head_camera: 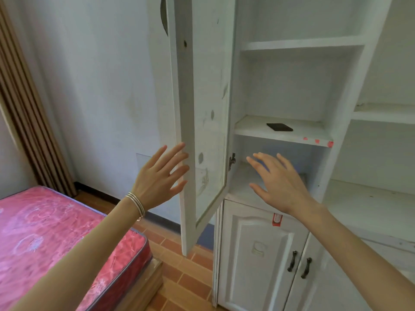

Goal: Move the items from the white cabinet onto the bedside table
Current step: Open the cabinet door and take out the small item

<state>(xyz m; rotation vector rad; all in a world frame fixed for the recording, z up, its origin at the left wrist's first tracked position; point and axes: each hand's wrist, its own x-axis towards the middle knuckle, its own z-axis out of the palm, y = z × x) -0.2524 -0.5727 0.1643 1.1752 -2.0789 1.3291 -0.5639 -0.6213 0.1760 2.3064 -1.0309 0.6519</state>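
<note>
The white cabinet (350, 90) stands open, its tall door (202, 97) swung out to the left. A flat black square item (279, 127) lies on the middle shelf (253, 129). My left hand (160, 178) has straight, spread fingers touching the door's outer edge. Spread open and holding nothing, my right hand (279, 180) reaches into the lower compartment under that shelf. What lies behind my right hand is hidden. The bedside table is not in view.
A bed with a red mattress (56, 239) fills the lower left, over a brick-tiled floor (186, 265). Closed lower cabinet doors with black handles (292, 261) are below my right hand. More white shelves (381, 113) extend to the right. A brown curtain (29, 122) hangs at the left.
</note>
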